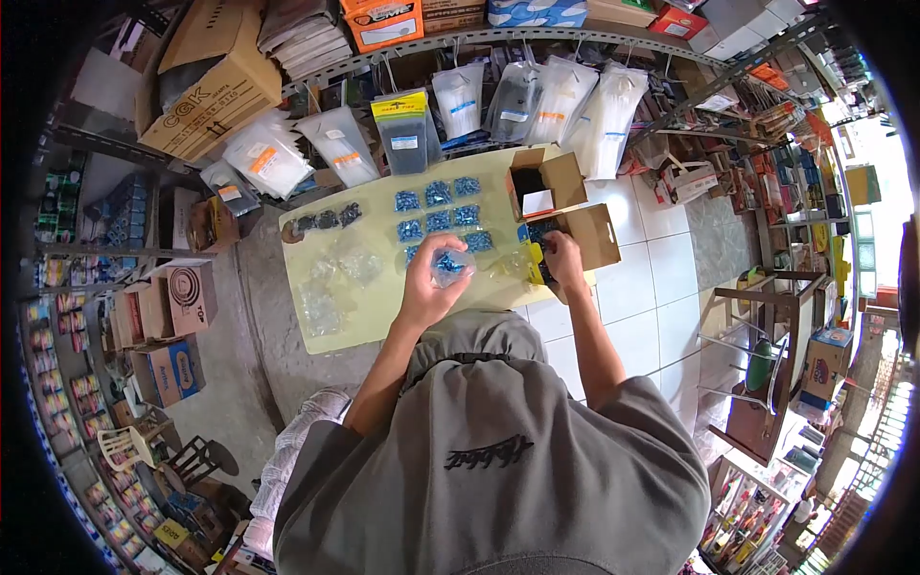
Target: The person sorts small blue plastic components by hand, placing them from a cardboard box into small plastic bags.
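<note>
My left hand (427, 289) is closed round a clear plastic bag (467, 261) with small blue pieces in its bottom. At the right side of the pale yellow table (383, 311), my right hand (564, 260) reaches down into an open cardboard box (598, 236). Its fingers are bent together over dark contents, and what they hold, if anything, is hidden. Several filled packets of blue pieces (438, 194) lie in rows beyond my left hand. Loose clear plastic bags (321, 307) are spread on the left part of the table.
Packets of dark pieces (326, 219) lie at the table's far left. Another open box (548, 177) stands behind the one at my right hand. Bags of cable ties (404, 134) hang from the shelf ahead. A wooden table frame (767, 369) stands to the right on the floor.
</note>
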### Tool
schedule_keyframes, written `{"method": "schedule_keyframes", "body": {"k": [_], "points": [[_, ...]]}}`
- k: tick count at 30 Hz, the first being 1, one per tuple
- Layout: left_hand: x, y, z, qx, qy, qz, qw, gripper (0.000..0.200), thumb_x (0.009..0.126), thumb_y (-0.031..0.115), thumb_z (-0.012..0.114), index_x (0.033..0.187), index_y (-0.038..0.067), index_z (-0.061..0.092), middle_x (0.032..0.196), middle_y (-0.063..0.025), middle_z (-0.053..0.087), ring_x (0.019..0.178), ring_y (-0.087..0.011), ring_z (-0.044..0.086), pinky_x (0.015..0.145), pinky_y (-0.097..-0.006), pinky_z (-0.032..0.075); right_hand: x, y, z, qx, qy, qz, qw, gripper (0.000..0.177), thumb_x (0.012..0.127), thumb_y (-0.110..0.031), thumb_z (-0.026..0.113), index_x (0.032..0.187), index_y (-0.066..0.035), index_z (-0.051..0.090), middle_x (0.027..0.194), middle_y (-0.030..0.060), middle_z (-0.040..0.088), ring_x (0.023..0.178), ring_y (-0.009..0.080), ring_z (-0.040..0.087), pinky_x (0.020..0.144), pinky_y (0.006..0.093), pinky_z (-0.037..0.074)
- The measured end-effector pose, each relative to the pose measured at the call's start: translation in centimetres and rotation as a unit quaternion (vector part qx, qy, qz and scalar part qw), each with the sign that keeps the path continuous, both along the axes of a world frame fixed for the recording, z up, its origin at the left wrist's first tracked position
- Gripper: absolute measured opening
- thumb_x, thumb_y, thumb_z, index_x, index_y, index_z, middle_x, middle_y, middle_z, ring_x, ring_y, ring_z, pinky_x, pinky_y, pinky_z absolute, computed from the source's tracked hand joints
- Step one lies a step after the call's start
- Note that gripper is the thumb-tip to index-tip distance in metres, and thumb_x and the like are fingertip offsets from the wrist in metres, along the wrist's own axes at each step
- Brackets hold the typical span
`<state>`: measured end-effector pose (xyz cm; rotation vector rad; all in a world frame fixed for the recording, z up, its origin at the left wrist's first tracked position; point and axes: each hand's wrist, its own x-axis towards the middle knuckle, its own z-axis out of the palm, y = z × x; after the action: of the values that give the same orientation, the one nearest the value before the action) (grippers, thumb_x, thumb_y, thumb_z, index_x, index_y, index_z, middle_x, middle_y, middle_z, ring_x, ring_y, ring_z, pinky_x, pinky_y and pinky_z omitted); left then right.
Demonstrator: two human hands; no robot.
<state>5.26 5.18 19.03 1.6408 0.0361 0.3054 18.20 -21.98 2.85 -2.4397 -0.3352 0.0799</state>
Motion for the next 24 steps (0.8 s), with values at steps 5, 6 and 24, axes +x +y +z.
{"method": "schedule_keyframes", "body": {"k": [5, 6, 24], "points": [[-0.8, -0.2, -0.4, 0.001, -0.001, 0.039, 0.999, 0.037, 0.075, 0.000, 0.074, 0.107, 0.003, 0.055, 0.106, -0.0095, 0.060, 0.102, -0.0216, 0.060, 0.092, -0.0335, 0.046, 1.1, -0.3, -2.8, 0.015, 0.111, 0.119, 0.987, 0.060, 0.073, 0.007, 0.063, 0.131, -0.006, 0.056, 0.129, 0.0252, 0.053, 0.122, 0.0426, 0.051, 0.103, 0.0404, 0.045], [-1.1, -0.2, -0.4, -0.003, 0.003, 0.050, 0.999, 0.038, 0.076, 0.000, 0.074, 0.108, 0.004, 0.055, 0.106, -0.0093, 0.060, 0.103, -0.0212, 0.060, 0.093, -0.0333, 0.046, 1.3, -0.3, -3.4, 0.015, 0.111, 0.123, 0.986, 0.060, 0.073, 0.007, 0.063, 0.131, -0.006, 0.056, 0.129, 0.0252, 0.053, 0.122, 0.0426, 0.051, 0.103, 0.0404, 0.045], [-2.0, -0.2, -0.5, -0.025, 0.034, 0.079, 0.996, 0.037, 0.077, -0.006, 0.072, 0.108, 0.004, 0.054, 0.111, -0.0080, 0.054, 0.107, -0.0204, 0.058, 0.096, -0.0337, 0.045, 3.9, -0.5, -5.6, -0.048, 0.132, 0.099, 0.985, 0.029, 0.073, -0.014, 0.074, 0.099, -0.003, 0.068, 0.099, 0.0228, 0.069, 0.097, 0.0394, 0.066, 0.086, 0.0422, 0.053]]}}
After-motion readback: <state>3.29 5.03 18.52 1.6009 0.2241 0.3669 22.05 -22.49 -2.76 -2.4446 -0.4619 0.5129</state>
